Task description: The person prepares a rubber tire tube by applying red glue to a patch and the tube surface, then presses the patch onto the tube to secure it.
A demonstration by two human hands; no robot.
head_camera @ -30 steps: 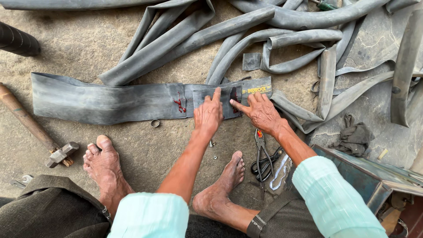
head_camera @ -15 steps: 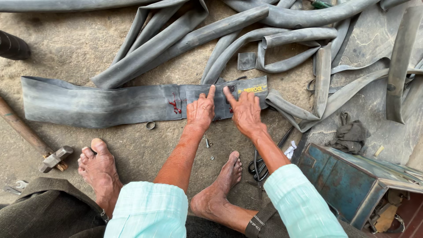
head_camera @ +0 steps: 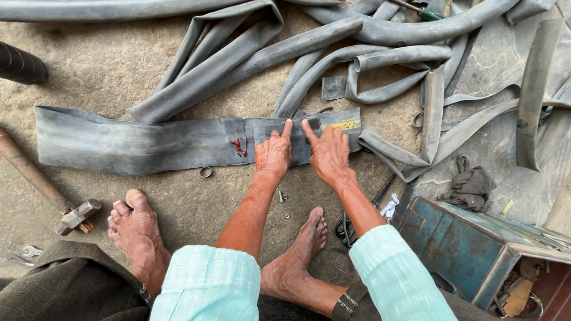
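A flat grey rubber inner tube [head_camera: 137, 142] lies across the ground in front of me, with a red mark [head_camera: 239, 145] and a yellow print near its right end. My left hand [head_camera: 273, 153] and my right hand [head_camera: 328, 151] press side by side on a dark rubber patch [head_camera: 297, 139] on the tube, fingers pointing away from me, index fingers almost touching. Neither hand grips anything. My bare feet [head_camera: 137, 229] rest on the ground below the tube.
Several more grey tubes [head_camera: 333, 47] lie tangled behind and to the right. A hammer [head_camera: 41, 184] lies at the left, a wrench [head_camera: 21, 255] near it. Scissors [head_camera: 351, 220], a dark rag [head_camera: 470, 184] and a blue metal box [head_camera: 476, 249] sit at the right. Small screws and a ring [head_camera: 205, 172] lie near my hands.
My right hand has slid left along the tube to join the left one over the patch. The view has shifted slightly.
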